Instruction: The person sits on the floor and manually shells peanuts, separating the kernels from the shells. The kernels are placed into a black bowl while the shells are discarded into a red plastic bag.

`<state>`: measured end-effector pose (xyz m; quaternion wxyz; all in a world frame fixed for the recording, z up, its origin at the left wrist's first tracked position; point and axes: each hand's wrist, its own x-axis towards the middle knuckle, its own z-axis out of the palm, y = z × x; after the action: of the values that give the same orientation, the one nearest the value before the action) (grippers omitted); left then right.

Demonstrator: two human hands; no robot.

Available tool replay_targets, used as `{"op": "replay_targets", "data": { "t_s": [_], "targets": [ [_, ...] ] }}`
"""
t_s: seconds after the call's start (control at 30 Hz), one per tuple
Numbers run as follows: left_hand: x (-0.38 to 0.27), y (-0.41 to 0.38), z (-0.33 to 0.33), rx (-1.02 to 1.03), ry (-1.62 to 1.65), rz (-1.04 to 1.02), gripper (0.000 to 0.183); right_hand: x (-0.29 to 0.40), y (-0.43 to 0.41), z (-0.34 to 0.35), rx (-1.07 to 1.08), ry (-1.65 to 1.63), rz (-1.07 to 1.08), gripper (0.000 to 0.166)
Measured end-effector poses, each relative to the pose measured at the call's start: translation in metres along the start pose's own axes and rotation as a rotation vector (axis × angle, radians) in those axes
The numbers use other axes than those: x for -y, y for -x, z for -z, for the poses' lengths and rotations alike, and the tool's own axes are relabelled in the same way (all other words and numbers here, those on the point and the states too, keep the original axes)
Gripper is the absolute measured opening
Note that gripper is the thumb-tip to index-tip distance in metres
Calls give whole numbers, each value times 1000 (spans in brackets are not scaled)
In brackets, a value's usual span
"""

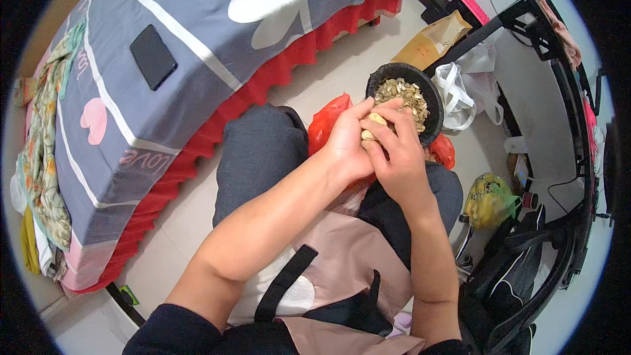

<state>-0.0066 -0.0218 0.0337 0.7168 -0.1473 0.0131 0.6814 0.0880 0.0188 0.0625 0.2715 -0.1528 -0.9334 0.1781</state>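
My left hand point(347, 140) is turned palm up, its fingers running under my right hand point(402, 150). Between the two hands show small pale yellow pieces point(375, 121), perhaps peanuts or peeled kernels; my right thumb and fingers close on them against the left hand. Just beyond the fingers is a black round bowl point(435, 108) holding many shells or seeds point(406, 93). A red plastic bag point(325, 121) lies under and beside the hands, near my knees. Whatever lies deeper inside my left palm is hidden.
A bed with a grey patterned cover point(197, 24) stands at the left, bearing a black smartphone point(153, 57). Near the bowl are a brown paper bag point(429, 42) and white plastic bags point(451, 96). A tied bag with yellow contents point(488, 202) and a black chair point(532, 266) are at the right.
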Motion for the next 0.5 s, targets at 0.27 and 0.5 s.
{"op": "replay_targets", "data": {
  "t_s": [0.27,0.5],
  "targets": [
    [-2,15,8,5,45,-26,31,14,1,0,54,-107,-19,22],
    [-7,14,14,19,91,-10,27,18,-7,2,56,-190,-12,25]
  ]
}}
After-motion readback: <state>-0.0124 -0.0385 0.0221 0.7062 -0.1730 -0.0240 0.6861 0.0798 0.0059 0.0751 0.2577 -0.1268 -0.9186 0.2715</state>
